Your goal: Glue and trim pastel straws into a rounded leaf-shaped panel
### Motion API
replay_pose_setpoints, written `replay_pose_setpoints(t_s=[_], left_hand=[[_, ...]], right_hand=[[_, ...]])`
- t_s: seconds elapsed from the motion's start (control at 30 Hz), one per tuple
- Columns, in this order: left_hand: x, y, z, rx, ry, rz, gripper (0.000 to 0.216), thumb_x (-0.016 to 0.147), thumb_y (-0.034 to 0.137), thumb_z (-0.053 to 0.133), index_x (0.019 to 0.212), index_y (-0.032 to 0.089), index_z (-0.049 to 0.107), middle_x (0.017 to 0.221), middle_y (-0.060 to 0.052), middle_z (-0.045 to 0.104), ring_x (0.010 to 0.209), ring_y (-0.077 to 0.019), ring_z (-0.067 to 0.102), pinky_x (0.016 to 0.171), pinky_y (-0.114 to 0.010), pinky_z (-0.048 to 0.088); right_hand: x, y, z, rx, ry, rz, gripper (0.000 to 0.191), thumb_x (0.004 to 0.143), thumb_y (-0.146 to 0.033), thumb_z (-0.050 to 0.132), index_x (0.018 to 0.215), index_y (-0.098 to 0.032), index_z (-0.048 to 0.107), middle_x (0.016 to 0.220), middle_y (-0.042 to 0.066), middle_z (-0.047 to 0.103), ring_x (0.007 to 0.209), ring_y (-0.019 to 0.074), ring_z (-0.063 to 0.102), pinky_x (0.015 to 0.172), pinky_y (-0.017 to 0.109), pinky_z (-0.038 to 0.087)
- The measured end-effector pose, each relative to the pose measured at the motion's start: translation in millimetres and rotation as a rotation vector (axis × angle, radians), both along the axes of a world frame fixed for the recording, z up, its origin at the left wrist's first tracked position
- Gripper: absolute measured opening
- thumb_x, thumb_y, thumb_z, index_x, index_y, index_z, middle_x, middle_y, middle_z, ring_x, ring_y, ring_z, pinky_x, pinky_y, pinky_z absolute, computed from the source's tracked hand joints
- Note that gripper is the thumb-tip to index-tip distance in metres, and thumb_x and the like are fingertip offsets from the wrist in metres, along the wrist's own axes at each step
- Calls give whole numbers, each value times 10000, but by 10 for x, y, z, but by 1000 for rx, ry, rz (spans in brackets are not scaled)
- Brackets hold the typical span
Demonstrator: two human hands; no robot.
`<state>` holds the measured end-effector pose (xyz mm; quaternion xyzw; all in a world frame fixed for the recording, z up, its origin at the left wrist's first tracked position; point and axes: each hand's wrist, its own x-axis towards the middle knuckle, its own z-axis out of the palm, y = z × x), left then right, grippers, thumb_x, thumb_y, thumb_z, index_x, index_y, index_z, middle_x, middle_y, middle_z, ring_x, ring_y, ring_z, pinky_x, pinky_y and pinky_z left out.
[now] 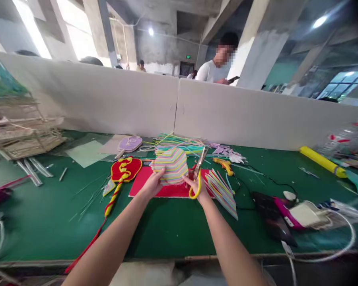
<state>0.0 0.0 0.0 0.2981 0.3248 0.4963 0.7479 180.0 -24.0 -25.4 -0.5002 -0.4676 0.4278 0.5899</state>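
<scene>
My left hand grips the lower left edge of a rounded, pastel-striped sheet, apparently made of pipe cleaners side by side. In my right hand is a pair of scissors with a yellow handle loop, its blades pointing up and away. Fingertips of that hand also reach the sheet's right edge. Beneath both hands lies a red board. Just right of it, a striped offcut rests on the table. A red and yellow fan-shaped piece with a wrapped handle and red tassel lies left.
Loose coloured pipe cleaners lie behind the sheet. A yellow glue gun with its cable sits right of them. A purple fan shape is at back left, a phone at right. A white partition borders the green table.
</scene>
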Motion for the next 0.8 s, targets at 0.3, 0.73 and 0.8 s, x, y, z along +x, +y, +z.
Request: replay_pose_setpoints(t_s=[0.3,0.73,0.8], left_hand=[[-12,-11,-2,-93,27,-115,413,898,336,513,1243,114,553,1077,-139,710,1027,-282,657,921,-428,507],[-76,40,-19,31,95,-89,392,875,322,524,1217,135,556,1053,-111,709,980,-261,671,859,-378,535],[-75,53,-50,43,155,-85,368,881,318,505,1191,131,571,1024,-115,714,952,-255,680,836,-373,545]], right_hand=[[77,-24,74,57,19,-92,318,580,-389,735,750,-201,543,727,-8,645,748,192,625,776,324,476],[103,-10,46,21,-105,-174,348,680,-530,628,793,-211,548,781,25,654,761,187,646,736,296,512],[133,-10,43,-21,-172,-217,350,748,-571,545,751,-222,527,706,14,632,661,166,638,633,271,517]])
